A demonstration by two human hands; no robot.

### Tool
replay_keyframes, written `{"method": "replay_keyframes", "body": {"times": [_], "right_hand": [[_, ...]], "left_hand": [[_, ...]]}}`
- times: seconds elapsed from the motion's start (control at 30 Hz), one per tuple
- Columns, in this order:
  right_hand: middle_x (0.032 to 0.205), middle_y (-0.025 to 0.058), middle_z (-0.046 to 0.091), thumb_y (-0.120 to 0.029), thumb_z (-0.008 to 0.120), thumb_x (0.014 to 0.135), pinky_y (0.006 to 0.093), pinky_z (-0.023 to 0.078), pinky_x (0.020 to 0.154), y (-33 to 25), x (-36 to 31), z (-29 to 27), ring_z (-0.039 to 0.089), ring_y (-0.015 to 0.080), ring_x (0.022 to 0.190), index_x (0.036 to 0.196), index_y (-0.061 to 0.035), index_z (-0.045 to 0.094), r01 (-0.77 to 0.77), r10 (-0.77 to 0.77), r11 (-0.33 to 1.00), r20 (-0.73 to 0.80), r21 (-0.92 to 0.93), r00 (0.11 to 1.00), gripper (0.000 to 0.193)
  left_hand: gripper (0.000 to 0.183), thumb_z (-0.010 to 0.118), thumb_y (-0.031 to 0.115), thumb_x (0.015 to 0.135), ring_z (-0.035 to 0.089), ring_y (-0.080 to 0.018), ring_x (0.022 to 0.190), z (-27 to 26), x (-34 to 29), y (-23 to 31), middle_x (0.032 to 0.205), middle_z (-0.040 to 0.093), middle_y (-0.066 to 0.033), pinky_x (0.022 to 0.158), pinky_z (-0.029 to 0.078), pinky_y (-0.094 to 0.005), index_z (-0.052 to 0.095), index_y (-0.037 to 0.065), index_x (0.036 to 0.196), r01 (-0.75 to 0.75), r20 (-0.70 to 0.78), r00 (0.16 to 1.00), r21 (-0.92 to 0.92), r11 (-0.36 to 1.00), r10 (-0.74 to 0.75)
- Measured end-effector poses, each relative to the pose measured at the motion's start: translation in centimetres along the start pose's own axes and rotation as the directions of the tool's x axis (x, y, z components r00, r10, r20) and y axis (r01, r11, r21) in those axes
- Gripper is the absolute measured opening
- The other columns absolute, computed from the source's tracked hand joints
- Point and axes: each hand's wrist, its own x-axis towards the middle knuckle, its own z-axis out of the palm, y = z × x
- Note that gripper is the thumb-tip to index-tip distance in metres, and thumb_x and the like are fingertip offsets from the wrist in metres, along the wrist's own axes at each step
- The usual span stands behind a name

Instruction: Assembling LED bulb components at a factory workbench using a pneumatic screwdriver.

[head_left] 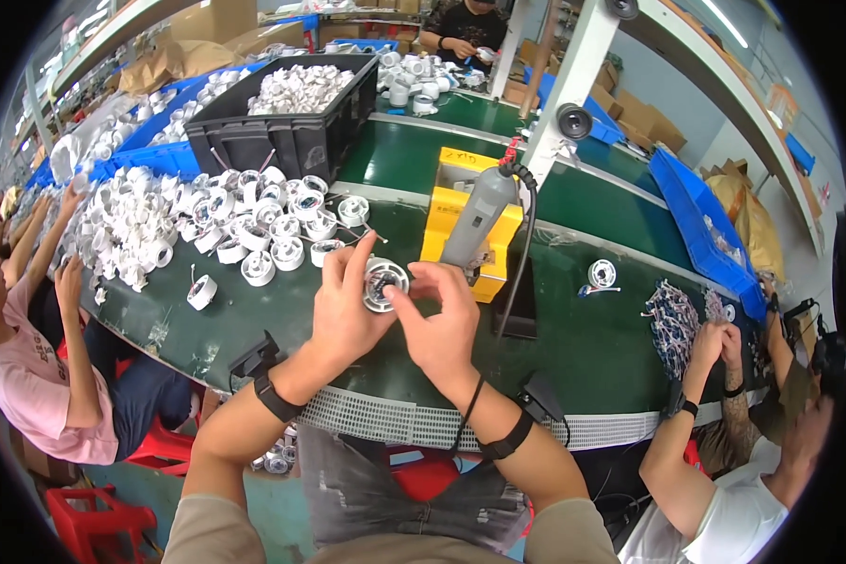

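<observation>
A round white plastic housing [402,273] with a circuit board and wires inside is held up over the green table. My left hand [343,310] grips it from the left, with the forefinger pointing up beside its rim. My right hand [439,315] has its thumb pressed on the right side of the housing, the other fingers curled behind. What those fingers touch is partly hidden. Just beyond my right hand, a grey power screwdriver [480,218] with a black cable leans in a yellow holder [437,211].
Many similar white housings [254,221] are heaped to the left, below a black crate [282,122] full of small white parts. One housing [602,274] sits to the right, near a bundle of wires [672,324]. Co-workers sit on both sides; a white post [569,89] rises behind the holder.
</observation>
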Motion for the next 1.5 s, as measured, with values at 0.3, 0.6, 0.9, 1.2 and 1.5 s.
{"method": "replay_keyframes", "body": {"times": [0.3,0.6,0.9,1.2,1.5], "right_hand": [[0.106,0.0105,0.065,-0.01,0.064,0.09,0.0253,0.052,0.079,3.4,0.5,-0.4,0.064,0.0127,0.094,0.121,0.005,0.054,-0.368,0.28,0.893,0.32,0.26,0.905,0.036],[0.09,0.0132,0.07,-0.015,0.064,0.089,0.0256,0.052,0.066,2.6,1.3,-1.7,0.067,0.0159,0.069,0.123,0.0047,0.055,-0.259,0.229,0.964,0.304,0.061,0.924,0.04],[0.081,0.0078,0.055,-0.015,0.082,0.071,0.0314,0.049,0.068,3.4,4.1,-2.9,0.056,0.0208,0.064,0.113,-0.0007,0.05,0.174,-0.401,0.819,-0.328,-0.547,0.855,0.055],[0.062,0.0063,0.053,-0.016,0.044,0.094,0.0275,0.045,0.055,1.5,8.1,-3.7,0.052,0.015,0.053,0.135,0.0077,0.028,0.105,-0.001,0.919,-0.265,0.38,0.964,0.05],[0.054,0.0049,0.049,-0.013,0.047,0.095,0.026,0.038,0.047,3.0,8.7,-2.1,0.046,0.0122,0.044,0.12,0.0035,0.043,0.094,0.012,0.945,-0.319,0.314,0.948,0.03]], "left_hand": [[0.068,0.077,0.009,0.07,0.059,-0.0283,0.105,-0.8,0.8,-0.5,0.118,0.053,-0.0163,0.086,0.05,-0.0346,0.046,0.001,0.13,0.001,0.281,0.959,-0.178,0.984,0.049],[0.036,0.057,0.013,0.094,0.059,-0.0161,0.101,-1.4,3.6,-2.7,0.111,0.06,-0.0059,0.082,0.056,-0.0325,0.05,0.003,0.127,0.688,0.767,0.621,-0.436,0.58,-0.16],[0.03,0.057,0.015,0.094,0.064,-0.0194,0.093,0.1,1.3,-3.5,0.108,0.06,-0.012,0.078,0.059,-0.0323,0.052,-0.004,0.117,0.891,0.877,0.428,-0.369,0.264,-0.218],[0.034,0.053,0.017,0.096,0.063,-0.0162,0.092,0.9,0.3,-2.4,0.106,0.061,-0.0086,0.078,0.059,-0.0324,0.051,-0.003,0.124,0.845,0.835,0.491,-0.387,0.37,-0.248],[0.037,0.052,0.017,0.097,0.063,-0.0153,0.093,1.0,-0.1,-1.3,0.106,0.063,-0.0082,0.079,0.058,-0.0319,0.051,-0.003,0.128,0.895,0.857,0.441,-0.396,0.206,-0.266]]}}
